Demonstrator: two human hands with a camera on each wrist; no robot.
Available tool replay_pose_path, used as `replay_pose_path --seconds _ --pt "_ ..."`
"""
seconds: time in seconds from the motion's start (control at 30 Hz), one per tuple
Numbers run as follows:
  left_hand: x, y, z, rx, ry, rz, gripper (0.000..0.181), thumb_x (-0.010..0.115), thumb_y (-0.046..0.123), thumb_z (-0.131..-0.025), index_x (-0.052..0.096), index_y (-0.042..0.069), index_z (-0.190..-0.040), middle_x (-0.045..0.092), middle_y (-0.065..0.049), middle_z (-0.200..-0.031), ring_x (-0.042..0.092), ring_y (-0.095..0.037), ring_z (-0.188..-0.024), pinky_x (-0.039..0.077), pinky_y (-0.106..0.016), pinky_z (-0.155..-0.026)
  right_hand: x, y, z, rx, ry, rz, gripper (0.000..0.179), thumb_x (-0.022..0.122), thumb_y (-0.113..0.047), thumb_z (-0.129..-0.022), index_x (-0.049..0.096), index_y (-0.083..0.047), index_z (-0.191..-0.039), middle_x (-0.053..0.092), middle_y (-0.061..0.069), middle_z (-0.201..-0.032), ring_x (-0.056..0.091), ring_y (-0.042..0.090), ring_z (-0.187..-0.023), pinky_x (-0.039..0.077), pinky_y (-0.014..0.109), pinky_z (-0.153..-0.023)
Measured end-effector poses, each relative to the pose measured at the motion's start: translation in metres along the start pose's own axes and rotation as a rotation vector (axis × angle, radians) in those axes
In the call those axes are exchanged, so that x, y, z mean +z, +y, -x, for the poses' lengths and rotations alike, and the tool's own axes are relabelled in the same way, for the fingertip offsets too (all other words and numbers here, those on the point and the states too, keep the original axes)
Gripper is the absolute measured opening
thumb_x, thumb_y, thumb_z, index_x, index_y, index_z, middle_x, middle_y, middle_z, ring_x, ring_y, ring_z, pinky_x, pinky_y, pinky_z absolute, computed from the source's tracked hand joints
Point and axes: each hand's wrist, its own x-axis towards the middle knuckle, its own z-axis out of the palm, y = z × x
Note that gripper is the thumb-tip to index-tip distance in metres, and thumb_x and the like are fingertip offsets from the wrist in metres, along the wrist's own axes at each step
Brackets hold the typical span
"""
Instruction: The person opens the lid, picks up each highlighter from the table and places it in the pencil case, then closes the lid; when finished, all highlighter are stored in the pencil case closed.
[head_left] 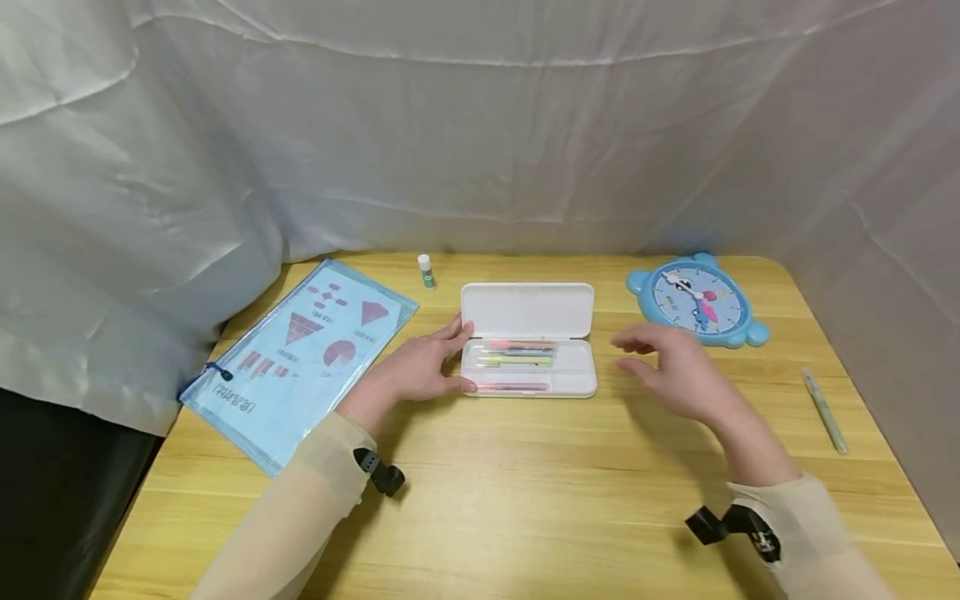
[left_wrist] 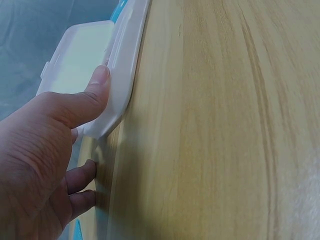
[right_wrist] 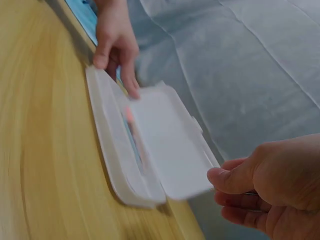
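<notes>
An open white pencil case (head_left: pixel 573 382) lies on the table with its lid (head_left: pixel 527 310) tilted back. Several colored pens (head_left: pixel 517 354) are in its rear compartment, and a purple-pink pen (head_left: pixel 513 387) lies in the front one. My left hand (head_left: pixel 423 367) holds the case's left end, thumb at the front corner and index finger by the hinge. In the left wrist view, the left thumb (left_wrist: pixel 97 92) lies on the case's rim. My right hand (head_left: pixel 675 371) hovers to the right of the case, apart from it, fingers loosely bent and nothing in them.
A blue document pouch (head_left: pixel 300 358) with printed shapes lies at the left, partly under the left forearm. Behind the case stands a glue stick (head_left: pixel 426 272). A blue toy clock (head_left: pixel 701 300) is at the back right, and a pale-green pen (head_left: pixel 825 411) near the right edge.
</notes>
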Motion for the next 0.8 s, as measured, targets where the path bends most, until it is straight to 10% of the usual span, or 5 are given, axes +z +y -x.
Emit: replay_pose_path --seconds 0.4,0.63,0.8 --pt "-0.001 0.0 -0.001 0.0 0.0 -0.013 0.103 0.072 0.063 -0.094 0.015 0.021 -0.168 0.005 -0.003 -0.175 0.045 -0.038 -0.146 0.041 -0.049 -0.117 -0.033 0.033 0.039 0.092 0.083 0.083 0.026 0.082 -0.002 -0.092 0.076 0.002 -0.117 0.076 0.019 -0.111 0.069 0.042 -0.101 0.054 0.059 -0.087" --pt "-0.002 0.001 -0.001 0.0 0.001 -0.005 0.103 0.072 0.063 -0.094 0.015 0.021 -0.168 0.005 -0.003 -0.175 0.045 -0.039 -0.146 0.041 -0.049 -0.117 -0.044 0.051 0.063 0.165 0.115 0.134 0.025 0.081 -0.006 -0.093 0.077 0.0 -0.117 0.077 0.019 -0.111 0.071 0.041 -0.098 0.048 0.017 -0.083" --pt "-0.001 0.0 0.0 0.003 -0.004 0.0 0.104 0.072 0.064 -0.093 0.015 0.021 -0.168 0.005 -0.003 -0.175 0.045 -0.039 -0.146 0.041 -0.049 -0.116 -0.049 0.066 0.081 0.239 0.13 0.133 0.027 0.082 -0.016 -0.094 0.078 0.001 -0.115 0.078 0.02 -0.107 0.073 0.031 -0.091 0.047 0.011 -0.074"
